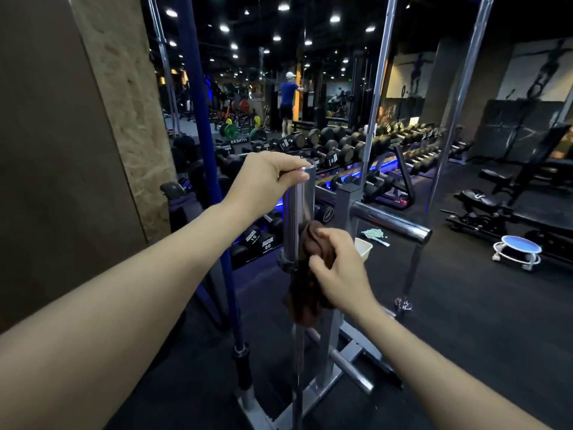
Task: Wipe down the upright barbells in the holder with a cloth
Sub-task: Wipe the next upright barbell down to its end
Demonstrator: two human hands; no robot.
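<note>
The short barbell (298, 212) stands upright in the holder (336, 352); the left hand (266, 178) has its grip clenched on the sleeve top, the right hand (338, 268) grasps the brown cloth (310, 274) against the collar. Best wrap the cloth fully round and keep the bar steadied

View: single head-worn wide-angle camera; no second view to overlap.
Facing: forward and down across a gym floor.
Near field: left hand (273, 178), right hand (338, 271) and upright barbell (297, 218), close below centre.
Far field: dumbbell rack (356, 147), well behind.
Edges: straight poles bow outward.
</note>
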